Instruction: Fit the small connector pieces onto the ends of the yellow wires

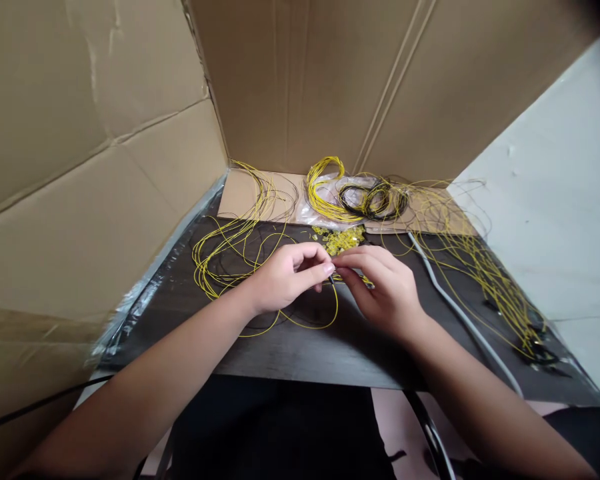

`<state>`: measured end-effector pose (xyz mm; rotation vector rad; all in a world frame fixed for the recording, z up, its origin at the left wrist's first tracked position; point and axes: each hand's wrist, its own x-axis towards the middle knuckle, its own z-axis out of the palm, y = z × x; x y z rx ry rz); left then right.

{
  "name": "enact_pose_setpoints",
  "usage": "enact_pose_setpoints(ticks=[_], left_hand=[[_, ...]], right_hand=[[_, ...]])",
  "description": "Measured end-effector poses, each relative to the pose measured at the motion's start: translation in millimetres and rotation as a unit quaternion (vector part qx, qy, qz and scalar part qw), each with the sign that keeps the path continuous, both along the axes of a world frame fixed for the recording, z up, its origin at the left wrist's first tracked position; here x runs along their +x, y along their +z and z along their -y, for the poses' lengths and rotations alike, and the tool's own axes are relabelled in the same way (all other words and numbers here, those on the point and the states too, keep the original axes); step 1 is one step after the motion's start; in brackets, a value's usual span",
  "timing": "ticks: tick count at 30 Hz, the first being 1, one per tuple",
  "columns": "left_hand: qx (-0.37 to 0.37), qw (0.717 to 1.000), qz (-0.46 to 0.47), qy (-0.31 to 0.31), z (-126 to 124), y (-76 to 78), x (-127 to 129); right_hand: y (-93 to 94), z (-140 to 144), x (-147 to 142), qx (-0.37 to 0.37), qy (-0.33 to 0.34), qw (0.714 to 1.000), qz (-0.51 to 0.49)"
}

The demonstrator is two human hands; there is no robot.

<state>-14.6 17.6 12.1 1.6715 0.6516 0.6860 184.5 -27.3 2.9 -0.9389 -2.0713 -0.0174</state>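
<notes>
Over the middle of the dark tabletop (pixel 300 357), my two hands meet fingertip to fingertip. My left hand (pixel 283 279) is closed in a pinch around a thin yellow wire (pixel 337 308), near its black end piece (pixel 331 279). The wire loops down from the fingers and back to the left. My right hand (pixel 387 287) also pinches at the same spot, touching the left fingertips; what lies between its fingers is too small and covered to make out. Just beyond the hands is a pile of small clear yellow pieces (pixel 346 239).
Loose yellow wires (pixel 200 257) spread at the left. At the back, a yellow coil (pixel 313 193) and a black coil (pixel 375 202) lie on a plastic bag and cardboard. More wires with black ends (pixel 536 343) lie right, past a grey cable (pixel 447 299). Cardboard walls (pixel 300 80) enclose the back and left.
</notes>
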Motion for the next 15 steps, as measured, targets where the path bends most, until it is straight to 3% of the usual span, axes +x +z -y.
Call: enact_pose_setpoints(ticks=[6,15], left_hand=[[-0.006,1.0,0.02,-0.01,-0.7,-2.5,1.8],[0.04,0.999,-0.008,0.019,1.9,-4.6,4.7]], right_hand=[[-0.6,1.0,-0.5,0.023,-0.034,0.998,0.049],[0.7,0.5,-4.7,0.117,-0.081,0.981,0.128]])
